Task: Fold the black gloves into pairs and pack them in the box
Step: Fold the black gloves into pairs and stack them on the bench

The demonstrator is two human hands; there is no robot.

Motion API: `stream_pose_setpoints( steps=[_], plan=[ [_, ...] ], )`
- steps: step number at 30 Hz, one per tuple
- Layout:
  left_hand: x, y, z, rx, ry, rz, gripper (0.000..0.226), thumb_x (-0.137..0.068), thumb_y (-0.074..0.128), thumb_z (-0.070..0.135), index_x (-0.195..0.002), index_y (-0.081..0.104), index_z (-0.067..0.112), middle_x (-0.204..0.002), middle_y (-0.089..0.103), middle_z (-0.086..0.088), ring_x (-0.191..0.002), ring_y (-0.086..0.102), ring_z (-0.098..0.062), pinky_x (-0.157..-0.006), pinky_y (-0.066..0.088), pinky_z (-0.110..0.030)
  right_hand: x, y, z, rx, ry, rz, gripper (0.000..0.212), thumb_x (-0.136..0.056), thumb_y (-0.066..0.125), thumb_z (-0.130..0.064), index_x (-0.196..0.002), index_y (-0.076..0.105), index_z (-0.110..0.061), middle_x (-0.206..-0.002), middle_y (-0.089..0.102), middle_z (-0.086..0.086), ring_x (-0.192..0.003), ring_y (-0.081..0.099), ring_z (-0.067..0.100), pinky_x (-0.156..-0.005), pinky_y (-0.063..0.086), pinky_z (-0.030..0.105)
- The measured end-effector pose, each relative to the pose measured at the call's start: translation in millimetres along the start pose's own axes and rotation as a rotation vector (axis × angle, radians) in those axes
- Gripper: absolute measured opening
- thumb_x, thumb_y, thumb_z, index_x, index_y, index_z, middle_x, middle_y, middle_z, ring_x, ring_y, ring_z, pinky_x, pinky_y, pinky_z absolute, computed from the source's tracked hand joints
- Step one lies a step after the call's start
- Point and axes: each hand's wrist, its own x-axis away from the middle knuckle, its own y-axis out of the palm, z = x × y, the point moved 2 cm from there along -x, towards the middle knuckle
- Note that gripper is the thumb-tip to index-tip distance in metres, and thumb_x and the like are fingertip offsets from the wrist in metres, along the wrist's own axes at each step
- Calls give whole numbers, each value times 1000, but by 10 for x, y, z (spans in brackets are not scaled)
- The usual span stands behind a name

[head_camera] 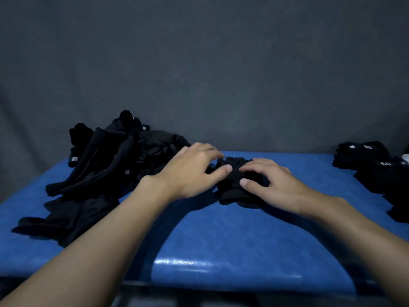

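Mid-table (pixel 221 240), a black glove bundle (pixel 234 197) lies under both hands. The left hand (pixel 190 171) and right hand (pixel 272 182) press on it with thumbs and fingers, each grip spread, not pinching. A loose glove pile (pixel 115 156) sits left, with folded gloves (pixel 376 169) at the right edge.

Bench (pixel 221 240): glossy blue, faintly mottled. Loose gloves (pixel 115 156): black, small grey-white tags. Stacked gloves (pixel 376 167): black, white lettering. Backdrop (pixel 199 63): plain dark grey.
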Motion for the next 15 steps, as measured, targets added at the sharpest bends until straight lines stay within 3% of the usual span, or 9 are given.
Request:
stream_pose_setpoints(
  steps=[3, 6, 11, 15],
  plan=[
    [46, -231, -134, -60, -63, 135, 54, -94, 34, 60, -125, 62, 27, -132, 57, 9, -129, 44, -14, -101, 32, -34, -119, 93, -145, -92, -13, 6, 35, -91, 57, -45, -121, 64, -27, -120, 56, -18, -126, 44, 5, -113, 30, 43],
    [99, -401, -355, -159, -171, 181, 45, -97, 37, 54, -122, 64, 27, -131, 56, 6, -130, 42, -18, -106, 33, -41, -295, 209, -315, -123, -50, -1, 36, -90, 56, -48, -120, 63, -29, -121, 56, -18, -125, 46, 5, -112, 31, 45],
    [187, -448, -660, -277, -255, 131, 41, -98, 38, 52, -120, 64, 29, -132, 56, 3, -132, 42, -18, -108, 30, -39, -639, 371, -570, -116, -66, -24, 38, -93, 56, -46, -128, 58, -31, -135, 47, -18, -127, 43, 5, -113, 30, 40],
    [198, -449, -719, -286, -291, 46, 45, -99, 35, 53, -132, 57, 32, -144, 47, 7, -142, 30, -14, -112, 21, -38, -879, 516, -663, -126, -53, -47, 44, -95, 52, -49, -136, 52, -32, -147, 40, -13, -135, 36, 8, -115, 26, 42]
  ],
)
